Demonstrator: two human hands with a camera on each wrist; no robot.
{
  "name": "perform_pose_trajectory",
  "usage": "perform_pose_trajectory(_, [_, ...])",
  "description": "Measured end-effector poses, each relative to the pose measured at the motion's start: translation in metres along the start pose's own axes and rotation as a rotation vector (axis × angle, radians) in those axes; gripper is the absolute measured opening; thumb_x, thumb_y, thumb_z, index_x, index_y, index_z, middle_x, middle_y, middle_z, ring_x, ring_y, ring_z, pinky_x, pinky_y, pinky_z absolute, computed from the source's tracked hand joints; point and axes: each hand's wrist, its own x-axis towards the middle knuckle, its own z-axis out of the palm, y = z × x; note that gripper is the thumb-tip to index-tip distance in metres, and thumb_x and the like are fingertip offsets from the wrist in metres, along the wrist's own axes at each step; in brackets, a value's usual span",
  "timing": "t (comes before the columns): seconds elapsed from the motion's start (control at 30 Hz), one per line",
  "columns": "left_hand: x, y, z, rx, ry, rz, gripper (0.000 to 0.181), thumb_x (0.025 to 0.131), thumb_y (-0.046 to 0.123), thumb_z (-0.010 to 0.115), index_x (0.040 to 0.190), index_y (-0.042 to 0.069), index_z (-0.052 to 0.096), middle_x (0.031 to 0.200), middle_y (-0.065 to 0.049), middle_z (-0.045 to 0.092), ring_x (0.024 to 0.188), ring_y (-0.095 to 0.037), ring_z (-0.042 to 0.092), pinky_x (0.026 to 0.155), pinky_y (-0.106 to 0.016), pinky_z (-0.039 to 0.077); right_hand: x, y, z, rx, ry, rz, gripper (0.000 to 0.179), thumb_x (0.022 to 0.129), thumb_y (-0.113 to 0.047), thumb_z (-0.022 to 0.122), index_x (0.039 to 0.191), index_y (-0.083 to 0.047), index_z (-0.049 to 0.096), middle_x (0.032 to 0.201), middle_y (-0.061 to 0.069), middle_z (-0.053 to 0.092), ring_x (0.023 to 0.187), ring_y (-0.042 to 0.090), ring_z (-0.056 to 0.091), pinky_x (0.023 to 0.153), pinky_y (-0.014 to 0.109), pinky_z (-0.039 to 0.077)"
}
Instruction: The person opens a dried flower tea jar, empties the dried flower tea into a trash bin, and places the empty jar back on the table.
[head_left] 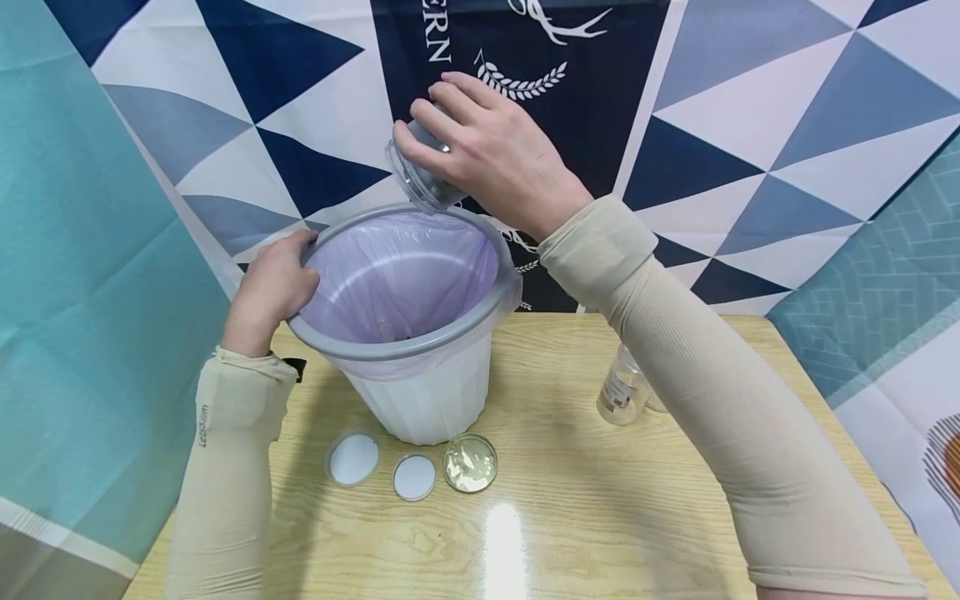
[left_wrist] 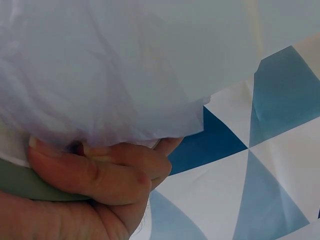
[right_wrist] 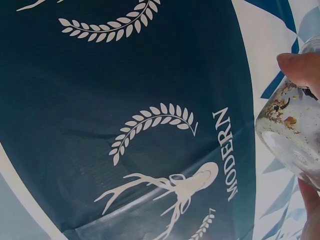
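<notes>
A white trash bin (head_left: pixel 427 400) with a grey rim and a purple liner bag (head_left: pixel 405 275) stands on the table. My left hand (head_left: pixel 273 283) grips the left side of the rim; its fingers curl under the liner's hanging edge (left_wrist: pixel 125 100) in the left wrist view. Above the bin's far rim, my right hand (head_left: pixel 487 146) holds a clear jar (head_left: pixel 422 179) tilted, with its mouth toward the bin. Brown bits cling inside the jar (right_wrist: pixel 287 117) in the right wrist view. Part of the jar is hidden behind my fingers.
Two white-faced round lids (head_left: pixel 354 458) and a clear gold-edged lid (head_left: pixel 470 462) lie on the wooden table (head_left: pixel 420 550) before the bin. A clear labelled jar (head_left: pixel 622 390) stands to the right, partly behind my forearm, with another beside it. Patterned cloth (head_left: pixel 720 167) hangs behind.
</notes>
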Motion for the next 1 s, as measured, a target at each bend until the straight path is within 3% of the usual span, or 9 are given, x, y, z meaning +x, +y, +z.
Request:
perform_pose_trajectory(0.43, [-0.0011,0.0,0.0,0.005,-0.002,-0.008,0.067,0.09,-0.001,0.042,0.156,-0.004,0.038,0.152,-0.034,0.045,0.127,-0.052,0.051,0.109,-0.067,0.041,0.004,0.0019,0.0018,-0.094,0.045,-0.102,0.052,0.097,0.014,0.038,0.14,-0.01,0.056,0.134,0.015,0.062,0.127,0.034,0.058,0.124,0.041,0.036])
perform_pose_trajectory(0.8, [0.0,0.0026,0.0009,-0.003,0.004,0.0,0.067,0.089,0.0,0.042,0.156,-0.004,0.038,0.152,-0.034,0.045,0.127,-0.052,0.051,0.109,-0.067,0.041,0.0019,0.0036,0.0019,-0.082,0.023,-0.127,0.055,0.096,0.017,0.034,0.139,-0.012,0.055,0.134,0.016,0.061,0.132,0.035,0.056,0.128,0.04,0.028])
perform_pose_trajectory(1.0, [-0.0005,0.003,0.0013,0.002,0.006,-0.003,0.066,0.09,0.0,0.042,0.156,-0.004,0.038,0.151,-0.034,0.046,0.126,-0.052,0.052,0.109,-0.067,0.041,0.0019,0.0052,-0.0002,-0.13,0.04,-0.141,0.054,0.096,0.016,0.037,0.139,-0.011,0.054,0.135,0.016,0.061,0.132,0.034,0.056,0.127,0.04,0.03])
